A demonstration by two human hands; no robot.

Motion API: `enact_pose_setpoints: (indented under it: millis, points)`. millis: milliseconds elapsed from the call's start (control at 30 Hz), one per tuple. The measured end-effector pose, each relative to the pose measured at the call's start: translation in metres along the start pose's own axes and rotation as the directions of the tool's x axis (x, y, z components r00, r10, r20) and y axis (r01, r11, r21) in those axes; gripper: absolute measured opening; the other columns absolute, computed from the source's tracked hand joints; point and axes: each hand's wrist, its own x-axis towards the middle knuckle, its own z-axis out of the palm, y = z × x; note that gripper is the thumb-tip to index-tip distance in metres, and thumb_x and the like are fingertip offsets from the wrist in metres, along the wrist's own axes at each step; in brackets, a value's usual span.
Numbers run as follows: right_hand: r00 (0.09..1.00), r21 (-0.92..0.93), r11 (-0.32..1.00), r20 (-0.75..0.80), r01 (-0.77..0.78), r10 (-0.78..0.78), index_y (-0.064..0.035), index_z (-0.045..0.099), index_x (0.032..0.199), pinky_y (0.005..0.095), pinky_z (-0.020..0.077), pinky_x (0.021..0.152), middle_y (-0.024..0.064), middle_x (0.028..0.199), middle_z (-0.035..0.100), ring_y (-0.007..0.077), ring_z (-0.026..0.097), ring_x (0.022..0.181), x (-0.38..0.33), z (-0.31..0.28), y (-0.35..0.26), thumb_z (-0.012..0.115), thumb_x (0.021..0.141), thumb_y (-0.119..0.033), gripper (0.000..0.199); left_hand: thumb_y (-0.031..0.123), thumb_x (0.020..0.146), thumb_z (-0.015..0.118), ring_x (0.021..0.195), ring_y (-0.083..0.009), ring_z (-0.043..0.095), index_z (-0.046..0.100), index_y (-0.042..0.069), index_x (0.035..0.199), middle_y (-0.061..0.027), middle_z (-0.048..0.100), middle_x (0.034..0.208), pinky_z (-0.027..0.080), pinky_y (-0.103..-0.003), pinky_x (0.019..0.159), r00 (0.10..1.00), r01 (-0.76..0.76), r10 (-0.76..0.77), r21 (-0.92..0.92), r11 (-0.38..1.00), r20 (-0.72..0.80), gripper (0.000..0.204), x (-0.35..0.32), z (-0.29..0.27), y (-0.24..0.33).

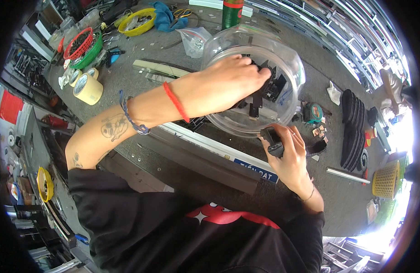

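Left hand (228, 82) reaches into clear plastic tub (289, 59) mid-bench, fingers closing on black brackets (276, 86); grip hidden, cannot tell. Right hand (287, 154) pinches one bracket (272, 142) below tub rim. Pick singly; steady tub.

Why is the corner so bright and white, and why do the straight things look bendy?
Head view: daylight glares white at the lower right beside the yellow plastic basket; the fisheye lens bows the long metal rails near the rim; the clear round plastic bowl shows reflections; the left hand inside it stays sharp.
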Motion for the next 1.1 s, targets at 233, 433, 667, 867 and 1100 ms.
enact_pose_setpoints:
  millis: [233,433,667,867,1100]
  points:
    - [0.999,-0.017,0.999,0.015,0.043,-0.042,0.0016,0.051,0.106,0.0368,0.0426,0.066,0.0121,0.084,0.058,0.0291,0.056,0.073,0.002,0.002,-0.002,0.063,0.052,0.004,0.056,-0.005,0.072,0.058,0.092,-0.0324,0.060,0.048,-0.001,0.116,-0.0141,0.059,0.094,0.050,-0.041,0.077,0.959,0.249,-0.239,-0.051,0.967,0.153,0.045,-0.001,-0.003,0.008]
    - [0.999,-0.030,0.998,0.000,0.055,-0.055,0.0015,0.051,0.105,0.0364,0.0441,0.069,0.0120,0.085,0.060,0.0289,0.058,0.076,0.000,0.002,-0.002,0.063,0.053,0.004,0.054,-0.004,0.073,0.057,0.097,-0.0295,0.060,0.058,0.005,0.106,-0.0116,0.062,0.099,0.049,-0.040,0.084,0.987,0.089,-0.076,-0.090,0.992,0.141,0.034,0.009,0.004,0.001]
    - [0.999,-0.013,0.999,0.020,0.040,-0.040,0.0013,0.052,0.105,0.0382,0.0452,0.071,0.0125,0.088,0.061,0.0294,0.058,0.078,-0.002,0.001,-0.002,0.064,0.053,0.004,0.054,0.009,0.075,0.056,0.082,-0.0243,0.058,0.059,0.006,0.080,-0.0072,0.058,0.081,0.045,-0.038,0.079,0.978,0.071,-0.093,0.122,0.990,0.189,0.006,-0.007,-0.007,0.014]
    - [0.997,-0.016,0.997,-0.017,-0.076,0.075,0.0035,0.056,0.102,0.0366,0.0493,0.072,0.0168,0.086,0.065,0.0311,0.062,0.077,-0.004,-0.001,-0.003,0.074,0.073,-0.004,0.035,0.012,0.076,0.056,0.084,-0.0250,0.057,0.059,0.006,0.084,-0.0074,0.058,0.082,0.046,-0.038,0.077,0.975,0.066,-0.127,0.313,0.948,0.181,0.010,0.005,0.006,0.009]
    - [0.991,-0.021,0.992,-0.056,-0.125,0.124,0.0045,0.057,0.101,0.0301,0.0506,0.069,0.0164,0.085,0.066,0.0257,0.066,0.075,-0.001,-0.005,-0.005,0.075,0.075,-0.007,0.033,0.015,0.072,0.070,0.096,-0.0215,0.061,0.063,0.013,0.106,-0.0045,0.064,0.093,0.047,-0.038,0.078,0.940,0.035,-0.006,-0.078,0.996,0.342,0.035,0.019,0.030,-0.001]
